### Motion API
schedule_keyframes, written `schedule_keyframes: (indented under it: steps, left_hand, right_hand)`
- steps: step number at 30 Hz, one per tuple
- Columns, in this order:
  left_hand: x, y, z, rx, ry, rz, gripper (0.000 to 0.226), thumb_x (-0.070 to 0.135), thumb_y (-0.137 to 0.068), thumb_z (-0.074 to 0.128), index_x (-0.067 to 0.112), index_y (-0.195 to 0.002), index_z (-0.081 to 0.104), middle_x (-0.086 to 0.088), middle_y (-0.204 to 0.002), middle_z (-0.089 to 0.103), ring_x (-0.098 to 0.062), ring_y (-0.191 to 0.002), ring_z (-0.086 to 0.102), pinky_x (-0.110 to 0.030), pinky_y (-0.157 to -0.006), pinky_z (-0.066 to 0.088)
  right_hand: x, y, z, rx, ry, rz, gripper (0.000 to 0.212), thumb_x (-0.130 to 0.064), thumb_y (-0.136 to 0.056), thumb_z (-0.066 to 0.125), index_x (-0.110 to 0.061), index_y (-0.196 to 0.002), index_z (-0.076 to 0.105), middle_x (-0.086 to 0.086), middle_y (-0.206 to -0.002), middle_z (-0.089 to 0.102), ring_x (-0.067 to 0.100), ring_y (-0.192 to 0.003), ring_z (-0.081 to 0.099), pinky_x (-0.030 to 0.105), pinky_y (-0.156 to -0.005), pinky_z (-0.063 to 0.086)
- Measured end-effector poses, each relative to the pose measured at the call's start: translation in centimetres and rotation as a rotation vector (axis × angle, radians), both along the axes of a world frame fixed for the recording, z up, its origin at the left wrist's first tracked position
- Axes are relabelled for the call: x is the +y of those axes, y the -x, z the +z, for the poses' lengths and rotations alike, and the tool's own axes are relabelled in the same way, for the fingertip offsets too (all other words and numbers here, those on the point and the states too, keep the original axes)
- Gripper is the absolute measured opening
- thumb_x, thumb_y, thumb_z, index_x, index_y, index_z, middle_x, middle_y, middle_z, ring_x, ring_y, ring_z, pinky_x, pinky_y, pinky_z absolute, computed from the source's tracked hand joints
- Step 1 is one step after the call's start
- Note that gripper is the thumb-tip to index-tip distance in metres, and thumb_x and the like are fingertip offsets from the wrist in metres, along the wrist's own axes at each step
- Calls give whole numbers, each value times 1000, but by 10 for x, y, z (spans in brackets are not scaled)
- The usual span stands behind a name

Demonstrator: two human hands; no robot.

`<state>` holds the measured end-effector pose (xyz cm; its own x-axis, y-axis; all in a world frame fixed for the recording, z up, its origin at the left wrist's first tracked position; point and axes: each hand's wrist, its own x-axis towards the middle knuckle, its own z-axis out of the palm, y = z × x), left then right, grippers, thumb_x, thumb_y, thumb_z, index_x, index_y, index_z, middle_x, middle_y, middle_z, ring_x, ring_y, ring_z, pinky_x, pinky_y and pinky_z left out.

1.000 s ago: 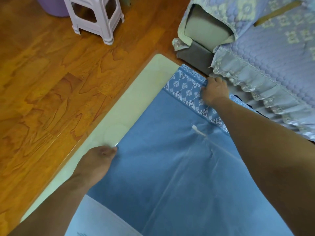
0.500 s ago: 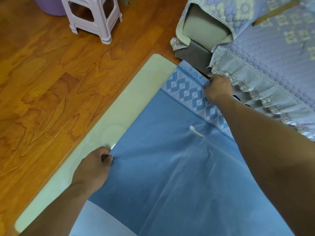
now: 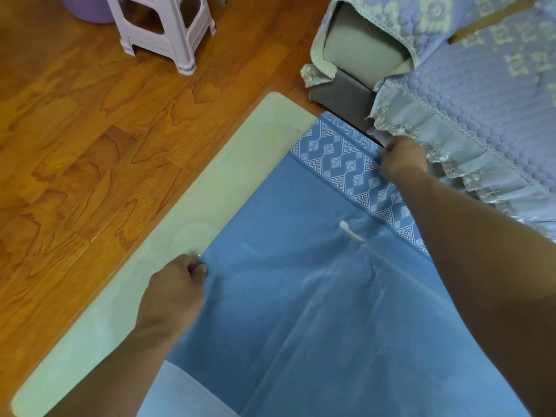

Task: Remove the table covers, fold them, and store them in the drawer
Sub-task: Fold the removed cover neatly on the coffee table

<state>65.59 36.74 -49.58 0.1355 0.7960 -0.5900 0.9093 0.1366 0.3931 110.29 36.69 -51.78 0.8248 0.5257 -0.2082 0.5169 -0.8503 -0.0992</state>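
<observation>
Blue table cover (image 3: 301, 296) on pale tabletop (image 3: 210, 206); left hand (image 3: 173, 291) and right hand (image 3: 401, 158) each pinch cover edge.

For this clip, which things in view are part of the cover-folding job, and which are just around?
Job: blue table cover, left hand and right hand gripping its edges, table.
Around: white stool, purple tub, sofa, wooden floor.

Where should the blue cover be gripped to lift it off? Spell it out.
Probably by its edges, from the sides. The cover lies flat, so only edges give purchase: the left hand pinches the plain edge, the right hand the patterned border's far edge.
</observation>
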Motion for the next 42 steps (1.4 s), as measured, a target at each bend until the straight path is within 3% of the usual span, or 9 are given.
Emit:
schedule_keyframes:
  steps: [4,11,18,21,25,30,35,40,42]
  left_hand:
    - [-4,4,1,-32,-42,12,31,26,-107,43,24,-76,49,4,-73,59,-14,-69,55,-35,-64,40]
    - [6,6,-6,29,13,-85,26,26,-107,41,25,-87,58,4,-76,62,-16,-71,58,-31,-59,39]
    - [1,8,-9,37,-88,-94,24,32,-107,41,22,-91,56,4,-74,61,-17,-69,59,-33,-60,44]
    - [-9,17,-4,54,-187,-130,20,38,-106,40,24,-96,50,10,-72,54,-16,-67,53,-31,-57,39]
    - [-30,59,4,54,-189,-123,18,38,-105,45,24,-99,54,8,-80,60,-13,-71,58,-27,-65,45]
    - [-60,126,20,200,-108,-54,21,39,-104,48,21,-102,59,-1,-91,70,-29,-90,71,-37,-76,51]
    - [-83,182,17,187,-39,73,21,34,-101,57,14,-106,64,-8,-99,74,-34,-96,70,-32,-72,46]
    - [-98,197,14,-91,-65,375,7,15,-92,69,14,-95,63,4,-83,67,-24,-81,65,-28,-66,44]
    - [-103,202,10,-204,-76,466,12,8,-88,71,14,-95,63,7,-83,65,-17,-79,63,-16,-61,43]
  right_hand:
    - [0,0,4,11,20,-21,16,-10,-94,62,-5,-108,68,18,-113,67,34,-109,63,38,-90,53]
    - [5,3,11,-61,234,102,33,-3,-95,58,-5,-127,64,21,-126,60,38,-116,60,42,-96,54]
    - [4,3,4,-51,144,20,25,-7,-93,60,-3,-118,67,22,-119,64,40,-113,61,43,-96,53]
    - [2,13,-4,-123,10,-36,37,-18,-95,53,-3,-130,55,24,-134,52,42,-125,47,46,-107,41]
    - [-10,106,-9,-257,-348,398,40,-14,-85,49,-1,-122,57,27,-125,52,46,-113,49,50,-99,38]
    - [-68,270,-8,117,-415,749,38,-20,-89,52,-11,-124,60,15,-136,49,36,-121,46,46,-104,40]
    - [-161,391,9,346,-415,585,36,-15,-87,48,-13,-120,63,8,-133,51,30,-121,49,41,-106,41]
    - [-263,489,24,448,-379,340,28,-13,-84,52,-19,-108,64,-4,-109,54,19,-97,58,28,-87,46]
    - [-296,522,27,513,-311,246,24,-17,-86,51,-25,-105,62,-8,-107,53,18,-87,63,29,-77,49]
